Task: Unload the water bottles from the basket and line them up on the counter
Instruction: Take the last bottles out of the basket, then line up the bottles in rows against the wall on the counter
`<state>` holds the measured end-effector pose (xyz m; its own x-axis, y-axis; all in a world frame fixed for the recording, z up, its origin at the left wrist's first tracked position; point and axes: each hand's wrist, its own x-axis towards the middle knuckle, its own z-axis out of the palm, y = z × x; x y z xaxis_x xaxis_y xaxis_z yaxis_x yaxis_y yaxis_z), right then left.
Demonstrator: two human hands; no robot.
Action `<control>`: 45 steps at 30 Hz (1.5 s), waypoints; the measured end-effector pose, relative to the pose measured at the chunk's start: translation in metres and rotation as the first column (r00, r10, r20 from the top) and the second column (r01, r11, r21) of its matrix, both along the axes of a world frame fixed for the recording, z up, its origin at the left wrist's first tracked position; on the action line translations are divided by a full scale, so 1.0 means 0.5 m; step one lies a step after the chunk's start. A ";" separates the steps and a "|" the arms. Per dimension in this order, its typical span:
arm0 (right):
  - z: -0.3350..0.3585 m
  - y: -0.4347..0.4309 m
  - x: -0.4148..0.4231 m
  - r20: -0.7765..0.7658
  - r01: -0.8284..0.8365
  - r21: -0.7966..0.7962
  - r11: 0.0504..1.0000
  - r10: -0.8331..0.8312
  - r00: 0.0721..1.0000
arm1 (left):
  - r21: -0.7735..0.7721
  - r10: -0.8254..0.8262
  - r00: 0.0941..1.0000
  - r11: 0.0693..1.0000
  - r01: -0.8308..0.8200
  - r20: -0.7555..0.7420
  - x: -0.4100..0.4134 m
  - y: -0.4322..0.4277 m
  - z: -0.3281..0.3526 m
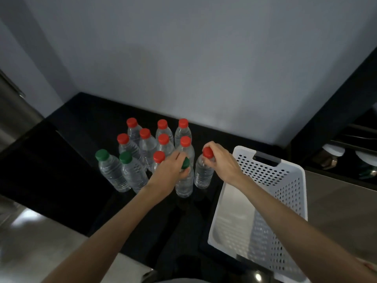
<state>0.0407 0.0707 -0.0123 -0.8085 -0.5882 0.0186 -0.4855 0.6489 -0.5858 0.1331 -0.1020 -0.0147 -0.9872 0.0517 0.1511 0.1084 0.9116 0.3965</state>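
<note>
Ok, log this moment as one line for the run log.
left hand: gripping green-capped bottle | right hand: gripping red-capped bottle | both bottles upright on counter | basket: empty

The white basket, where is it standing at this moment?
In the head view the white basket stands on the right side of the dark counter, just right of the red-capped bottle that the right hand holds.

Left hand (170,167) grips the neck of a green-capped bottle (184,180) standing on the black desk (61,170). Right hand (221,160) grips the red cap of an adjacent upright bottle (203,174). Ten further bottles stand behind. White perforated basket (285,180) at right holds nothing visible.
</note>
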 end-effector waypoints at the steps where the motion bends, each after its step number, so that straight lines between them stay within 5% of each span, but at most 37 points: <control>1: -0.001 -0.002 -0.003 0.012 0.017 0.000 1.000 -0.017 1.000 | -0.016 0.014 1.000 1.000 -0.014 0.006 -0.006 -0.001 0.000; 8: 0.005 -0.013 -0.017 0.040 0.021 0.081 0.996 -0.025 0.999 | -0.186 0.113 0.994 0.976 -0.113 -0.013 -0.009 0.010 0.007; 13: 0.018 0.001 0.002 -0.008 -0.003 0.163 0.987 0.004 1.000 | -0.076 0.148 0.989 0.986 -0.147 0.002 0.018 0.015 0.029; 23: 0.179 -0.017 0.108 -0.239 -0.120 -0.130 0.984 0.087 0.967 | -0.065 0.261 0.932 0.956 -0.285 -0.252 0.135 -0.022 0.191; 33: 0.287 -0.193 0.225 -0.324 -0.228 -0.074 0.971 0.192 0.926 | -0.055 0.317 0.875 0.931 -0.361 -0.367 0.256 -0.254 0.275; 45: 0.311 -0.467 0.345 -0.238 0.070 -0.206 0.976 -0.119 0.964 | -0.007 0.140 0.954 0.989 -0.147 -0.264 0.331 -0.575 0.275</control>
<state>0.2134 -0.1628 0.1432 -0.8158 -0.4742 0.3311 -0.5730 0.5847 -0.5743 0.2988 -0.3895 0.1226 -0.9103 -0.0803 0.4061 0.0723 0.9350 0.3471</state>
